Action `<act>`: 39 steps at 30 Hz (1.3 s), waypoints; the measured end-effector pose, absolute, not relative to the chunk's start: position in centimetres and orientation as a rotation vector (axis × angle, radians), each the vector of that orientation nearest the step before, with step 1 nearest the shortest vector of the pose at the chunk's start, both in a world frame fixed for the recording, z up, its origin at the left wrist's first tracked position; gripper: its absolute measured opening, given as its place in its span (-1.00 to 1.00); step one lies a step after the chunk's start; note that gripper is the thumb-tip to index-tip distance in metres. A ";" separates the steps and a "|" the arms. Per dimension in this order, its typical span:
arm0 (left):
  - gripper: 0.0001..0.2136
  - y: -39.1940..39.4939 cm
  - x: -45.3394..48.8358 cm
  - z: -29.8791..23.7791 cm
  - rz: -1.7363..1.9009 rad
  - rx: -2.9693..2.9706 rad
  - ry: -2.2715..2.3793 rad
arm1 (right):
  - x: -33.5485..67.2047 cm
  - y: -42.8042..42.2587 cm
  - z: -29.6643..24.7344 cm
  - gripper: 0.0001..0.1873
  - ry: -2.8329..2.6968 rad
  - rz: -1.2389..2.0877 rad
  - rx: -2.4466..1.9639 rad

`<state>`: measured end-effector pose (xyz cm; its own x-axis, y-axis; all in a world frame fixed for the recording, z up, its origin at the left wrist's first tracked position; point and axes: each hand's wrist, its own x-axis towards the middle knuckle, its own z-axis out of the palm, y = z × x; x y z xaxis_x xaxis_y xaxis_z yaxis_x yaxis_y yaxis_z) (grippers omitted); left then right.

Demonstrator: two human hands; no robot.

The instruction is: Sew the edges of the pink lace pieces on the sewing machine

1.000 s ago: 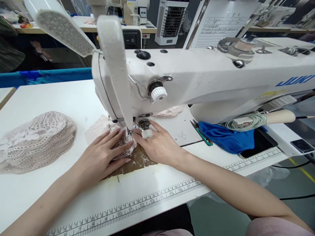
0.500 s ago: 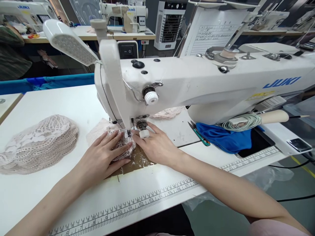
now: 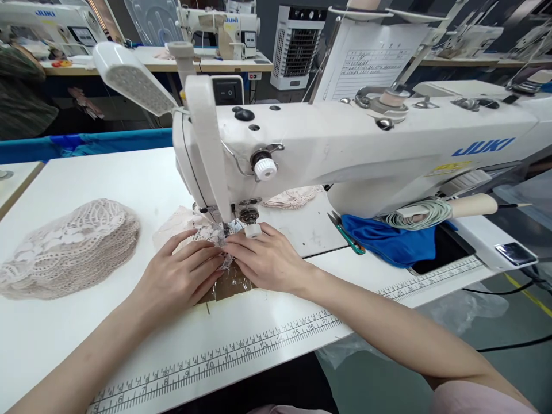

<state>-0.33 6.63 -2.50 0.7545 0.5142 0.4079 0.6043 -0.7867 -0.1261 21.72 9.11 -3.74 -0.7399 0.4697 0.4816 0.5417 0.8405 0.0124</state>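
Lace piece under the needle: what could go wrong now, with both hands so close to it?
1. The right hand and left hand press the lace piece right beside the needle; a fingertip might get pricked.
2. The lace looks bunched between the hands, so the seam might pucker.
3. The scissors lie near the right wrist and could be knocked.

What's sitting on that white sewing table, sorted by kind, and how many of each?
Lace pieces or stacks: 3 (under the left hand and right hand, pile at left, behind the needle)
Blue cloth: 1
Thread snips: 1
Sewing machine: 1
Total: 6
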 end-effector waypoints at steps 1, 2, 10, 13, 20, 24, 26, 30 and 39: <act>-0.84 6.7 -0.4 -2.5 -0.540 -2.691 -0.845 | 21.6 9.1 -3.8 -0.73 -2.533 -0.220 -0.729; -0.85 6.7 -0.4 -2.5 -0.553 -2.679 -0.821 | 21.4 9.1 -3.9 -0.74 -2.521 -0.231 -0.714; -0.83 6.6 0.4 -1.6 -0.623 -2.637 -1.104 | 21.3 10.0 -4.6 -0.77 -2.299 -0.172 -0.695; -0.75 7.4 1.0 -1.6 -0.515 -2.708 -1.377 | 21.3 10.4 -5.0 -0.76 -2.214 -0.063 -0.774; -0.78 8.8 3.0 -2.7 -0.506 -2.541 -1.483 | 21.2 10.5 -4.9 -0.69 -2.163 0.044 -0.887; -0.84 8.7 3.4 -3.3 -0.567 -2.424 -1.555 | 21.2 10.6 -4.8 -0.63 -2.193 0.045 -0.921; -0.87 8.6 3.4 -3.3 -0.557 -2.443 -1.589 | 21.2 10.7 -4.9 -0.63 -2.194 0.030 -0.917; -0.83 8.3 3.6 -2.7 -0.534 -2.485 -1.618 | 21.3 10.8 -4.9 -0.65 -2.191 0.035 -0.914; -0.83 8.2 3.5 -2.8 -0.609 -2.496 -1.691 | 21.4 10.8 -4.8 -0.65 -2.175 0.002 -0.870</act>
<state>3.50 8.15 -2.85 0.3180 0.8784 0.3567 0.9043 -0.3940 0.1643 21.35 10.82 -4.81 -0.4633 0.5858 0.6650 0.5844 0.7660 -0.2677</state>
